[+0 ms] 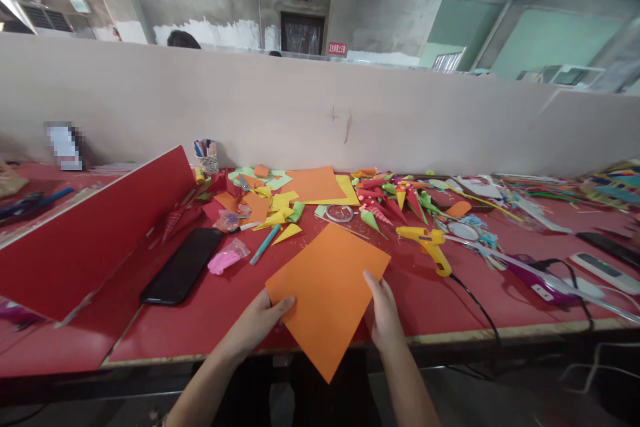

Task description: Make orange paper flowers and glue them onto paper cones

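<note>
An orange sheet of paper (327, 293) is held up over the table's front edge, turned so that one corner points down at my lap. My left hand (267, 317) grips its left side, thumb on top and the other fingers mostly hidden beneath. On the opposite side, my right hand (383, 307) pinches the paper near its right corner, thumb on the upper face. Beyond the sheet lie a teal marker (265, 244), yellow paper scraps (287, 233) and a larger orange sheet (315, 185) on a yellow one.
A yellow glue gun (427, 247) with a black cord lies right of the paper. Rolled paper cones (385, 197) are heaped behind. At left are a black phone (183, 265), a pink bag (229, 257) and an upright red board (100, 233). A pale partition (280, 113) closes the back.
</note>
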`<action>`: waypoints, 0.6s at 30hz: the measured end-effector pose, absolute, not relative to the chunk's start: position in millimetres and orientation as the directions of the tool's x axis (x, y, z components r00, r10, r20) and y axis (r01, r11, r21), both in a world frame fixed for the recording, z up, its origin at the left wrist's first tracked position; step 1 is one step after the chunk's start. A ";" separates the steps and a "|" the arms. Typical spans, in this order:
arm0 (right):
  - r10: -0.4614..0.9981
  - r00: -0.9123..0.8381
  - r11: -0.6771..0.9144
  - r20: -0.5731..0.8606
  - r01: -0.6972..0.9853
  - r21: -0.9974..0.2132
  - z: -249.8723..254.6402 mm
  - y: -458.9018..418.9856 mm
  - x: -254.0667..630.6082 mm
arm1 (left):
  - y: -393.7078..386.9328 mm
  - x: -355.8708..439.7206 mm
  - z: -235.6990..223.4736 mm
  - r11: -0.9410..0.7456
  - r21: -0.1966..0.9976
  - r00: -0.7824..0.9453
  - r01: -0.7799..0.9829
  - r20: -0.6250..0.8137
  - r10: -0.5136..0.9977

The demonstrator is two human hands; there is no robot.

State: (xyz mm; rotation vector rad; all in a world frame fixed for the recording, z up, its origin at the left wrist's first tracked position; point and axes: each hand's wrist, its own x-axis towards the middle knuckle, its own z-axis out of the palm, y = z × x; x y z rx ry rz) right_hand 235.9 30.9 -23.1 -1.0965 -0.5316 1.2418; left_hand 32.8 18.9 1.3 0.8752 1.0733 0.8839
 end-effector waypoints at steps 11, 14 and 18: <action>0.798 -0.194 0.535 0.570 0.664 -0.522 -5.4 7.2 231.6 | 31.5 30.1 10.2 0.493 0.709 0.154 -0.505 -0.488 0.859; 0.735 -0.352 0.614 0.579 0.709 -0.348 -5.3 0.7 218.0 | 32.8 27.2 23.6 0.503 0.673 0.206 -0.542 -0.473 0.856; 0.710 -0.418 0.666 0.567 0.660 -0.348 -6.0 -1.6 208.6 | 30.8 25.9 33.3 0.412 0.759 0.226 -0.505 -0.344 0.911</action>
